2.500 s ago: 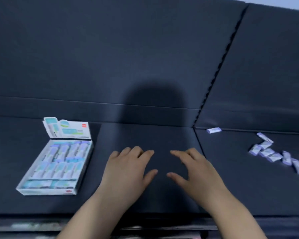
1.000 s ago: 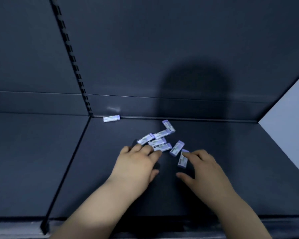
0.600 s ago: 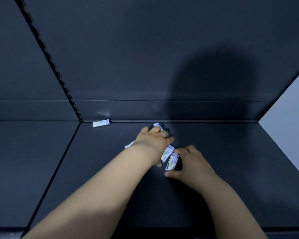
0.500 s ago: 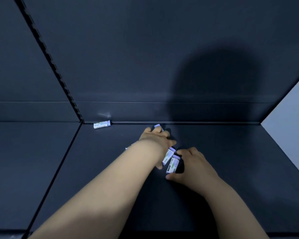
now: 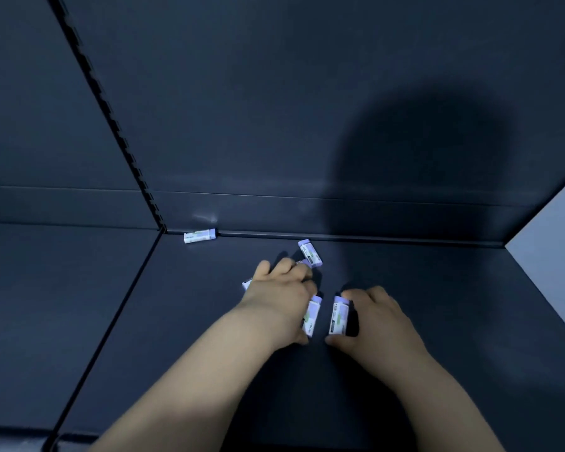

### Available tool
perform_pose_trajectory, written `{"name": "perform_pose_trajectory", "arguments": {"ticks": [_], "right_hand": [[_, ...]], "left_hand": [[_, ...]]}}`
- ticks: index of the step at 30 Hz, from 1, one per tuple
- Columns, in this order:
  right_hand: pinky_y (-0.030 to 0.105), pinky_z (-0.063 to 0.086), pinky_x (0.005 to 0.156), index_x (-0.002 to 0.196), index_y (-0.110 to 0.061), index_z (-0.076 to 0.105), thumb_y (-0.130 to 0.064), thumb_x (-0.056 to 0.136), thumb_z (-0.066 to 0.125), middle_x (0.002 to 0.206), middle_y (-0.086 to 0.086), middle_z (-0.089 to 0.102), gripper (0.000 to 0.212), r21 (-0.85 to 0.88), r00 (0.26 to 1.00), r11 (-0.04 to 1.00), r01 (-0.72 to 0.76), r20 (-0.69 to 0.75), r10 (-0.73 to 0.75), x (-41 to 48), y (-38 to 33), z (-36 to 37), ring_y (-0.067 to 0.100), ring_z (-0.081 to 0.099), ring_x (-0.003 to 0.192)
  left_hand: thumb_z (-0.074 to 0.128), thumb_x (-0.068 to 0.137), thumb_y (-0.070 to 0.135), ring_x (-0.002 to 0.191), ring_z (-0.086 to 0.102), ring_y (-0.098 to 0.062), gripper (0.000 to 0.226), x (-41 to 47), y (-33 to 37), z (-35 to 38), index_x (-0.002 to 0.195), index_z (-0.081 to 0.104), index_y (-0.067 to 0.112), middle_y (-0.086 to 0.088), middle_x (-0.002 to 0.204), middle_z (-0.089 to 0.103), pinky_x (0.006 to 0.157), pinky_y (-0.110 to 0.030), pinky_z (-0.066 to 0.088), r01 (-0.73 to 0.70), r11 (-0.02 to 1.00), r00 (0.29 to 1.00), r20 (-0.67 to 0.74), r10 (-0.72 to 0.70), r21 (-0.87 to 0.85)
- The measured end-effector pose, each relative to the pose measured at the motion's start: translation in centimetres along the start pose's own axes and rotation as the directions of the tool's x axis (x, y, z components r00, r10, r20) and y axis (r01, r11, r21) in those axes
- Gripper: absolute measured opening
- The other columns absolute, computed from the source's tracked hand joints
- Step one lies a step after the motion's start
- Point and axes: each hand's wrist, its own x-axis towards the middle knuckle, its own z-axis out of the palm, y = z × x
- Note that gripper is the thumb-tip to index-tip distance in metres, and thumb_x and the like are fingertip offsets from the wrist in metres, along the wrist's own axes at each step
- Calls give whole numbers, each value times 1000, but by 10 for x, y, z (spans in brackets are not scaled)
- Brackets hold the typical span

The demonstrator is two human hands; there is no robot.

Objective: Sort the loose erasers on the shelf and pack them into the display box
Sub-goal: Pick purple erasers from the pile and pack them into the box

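Nearest to us, two bare forearms reach in over the dark matte shelf deck (image 5: 470, 321). The right hand (image 5: 377, 321) pinches a white-sleeved rectangular eraser with a lilac tip (image 5: 338, 316) end to end as it lies on the deck: thumb at the near end, forefinger on the far tip. Across a narrow gap, a second eraser (image 5: 312, 316) of the same kind pokes out from under the left hand (image 5: 281, 296), whose thumb sits by its near end. That left hand lies knuckles-up over the heap with its fingers bent. Whether it truly grips anything I cannot tell, because the hand itself blocks the view. A white eraser corner (image 5: 247, 283) peeps out at its left edge.

Just past the fingertips, a third eraser (image 5: 310, 253) lies slanted and free. Further back and well to the left, a lone eraser (image 5: 199, 235) lies along the foot of the dark back panel (image 5: 274, 93), near the slotted upright strip (image 5: 111, 119). A rounded shadow (image 5: 421, 164) falls on the panel, and a pale wall (image 5: 555, 230) closes the right side.

Against half a second ago, the two near erasers have parted, where before they sat almost touching. The left hand has slid nearer, uncovering most of the third eraser. The lone eraser has not moved.
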Motion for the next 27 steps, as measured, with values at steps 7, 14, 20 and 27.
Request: {"name": "perform_pose_trajectory", "arguments": {"ticks": [7,14,20,27], "right_hand": [[30,39,98,133,-42,36,-50,74,68,114,-11,36,68,32,983,990,138,-123,-133,-14,-35,5,11,42,112],[26,38,99,134,-44,36,-52,72,69,117,-15,37,70,34,961,970,239,-154,-231,-28,-112,35,7,42,114],[26,36,100,135,-43,34,-53,74,68,119,-16,37,71,48,953,964,263,-170,-252,-41,-210,78,6,41,115],[21,31,97,135,-44,31,-56,76,64,114,-18,31,69,44,944,958,285,-187,-272,-57,-311,132,4,36,112]], "left_hand": [[69,67,56,121,35,-11,70,-56,-32,15,129,45,35,16,131,44,90,-30,18,68,996,941,-327,-86,-66],[81,37,56,86,60,-12,73,-115,-95,26,104,65,31,14,96,64,75,-33,39,83,994,854,-509,-108,-70],[83,39,56,80,64,-13,76,-185,-179,35,108,62,30,14,95,66,64,-31,45,118,990,855,-500,-141,-77],[86,38,53,77,66,-16,77,-266,-280,52,107,64,28,12,93,68,62,-34,48,245,968,861,-445,-247,-63]]}}
